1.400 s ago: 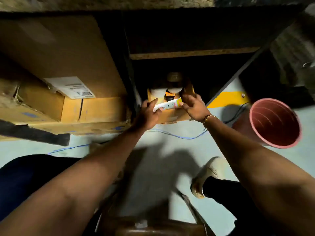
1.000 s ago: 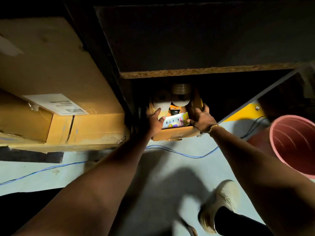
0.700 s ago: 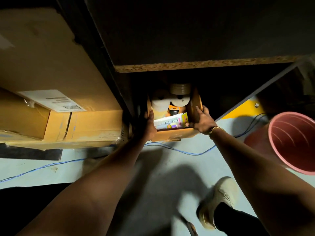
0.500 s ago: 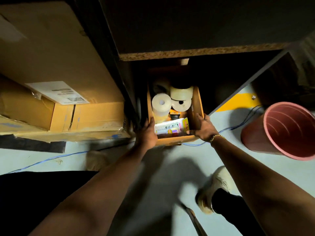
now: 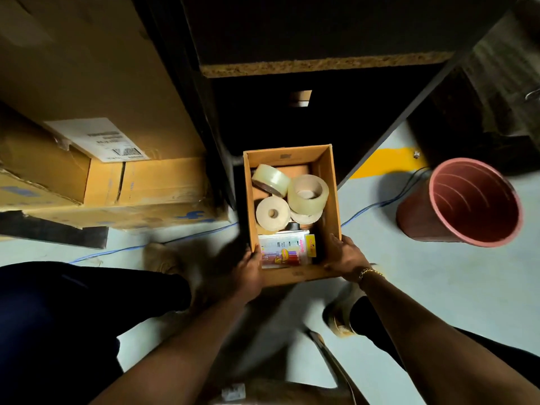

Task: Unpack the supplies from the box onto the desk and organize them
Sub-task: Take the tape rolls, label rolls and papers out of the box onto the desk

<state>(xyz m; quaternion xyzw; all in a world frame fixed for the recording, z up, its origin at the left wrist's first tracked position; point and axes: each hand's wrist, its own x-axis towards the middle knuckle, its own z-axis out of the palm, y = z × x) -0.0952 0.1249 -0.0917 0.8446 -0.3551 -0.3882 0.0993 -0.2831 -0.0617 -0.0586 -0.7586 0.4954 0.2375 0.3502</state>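
You've slid the box out from under the counter, left hand and right hand gripping its near corners. Lift next.

The left forearm and right forearm were bare back from the fingers. A gold chain bracelet circled the wrist just behind the right hand. Farther from the fingertips were dark navy trousers, a tan left shoe, blurred, and a tan right shoe.
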